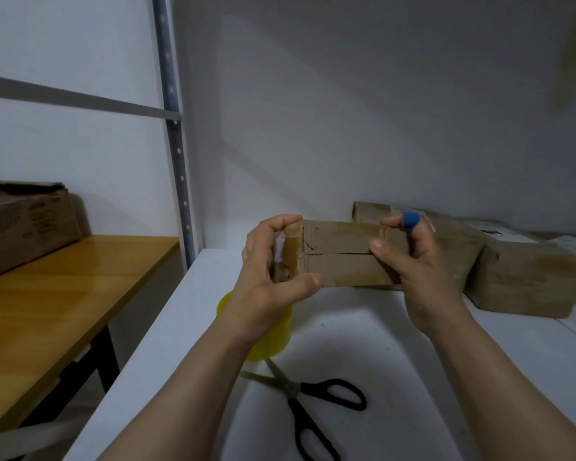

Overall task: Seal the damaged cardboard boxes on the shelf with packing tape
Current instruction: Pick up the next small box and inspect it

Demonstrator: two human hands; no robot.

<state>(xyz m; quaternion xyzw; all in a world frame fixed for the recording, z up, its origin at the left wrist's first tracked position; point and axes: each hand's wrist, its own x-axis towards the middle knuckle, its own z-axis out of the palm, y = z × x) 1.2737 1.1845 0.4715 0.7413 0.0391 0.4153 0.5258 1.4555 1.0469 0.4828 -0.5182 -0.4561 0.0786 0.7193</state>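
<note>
Gripping the small cardboard box (340,257) by its left end, the left hand (266,287) is curling round it while the right hand (423,271) is pinching the right end, thumb on the front seam. The box is being held over the white shelf (187,311), with the yellow tape roll (275,344) lying at its 7 o'clock, scissors (291,387) at 6 o'clock and more cardboard boxes (519,277) at 3 o'clock.

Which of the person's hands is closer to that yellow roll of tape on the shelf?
Left. The left hand grips the cardboard box at its left end, directly over the yellow tape roll, its wrist covering part of it; the right hand holds the opposite end, farther away.
</note>
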